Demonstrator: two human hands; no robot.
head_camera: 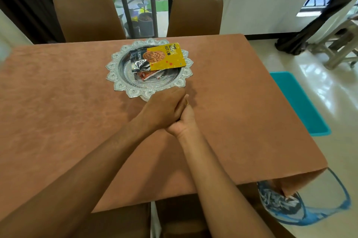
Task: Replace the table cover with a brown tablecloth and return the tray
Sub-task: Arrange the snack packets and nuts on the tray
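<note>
A brown tablecloth (232, 102) covers the whole table and hangs over the near right corner. On it, at the far middle, sits a round silver tray (120, 84) with a scalloped rim. The tray holds a yellow and black almond packet (164, 57) and small sachets (149, 76). My left hand (164, 106) lies just in front of the tray's near rim, back up, its fingers loosely bent over my right hand (184, 121). The right hand's fingers are hidden under the left; a ring shows on one. Neither hand touches the tray as far as I can see.
Two brown chairs (87, 17) stand at the far side, and another chair (184, 216) is tucked under the near edge. A teal mat (298, 102) lies on the floor to the right. A blue-patterned cloth (280, 204) lies by the near right corner.
</note>
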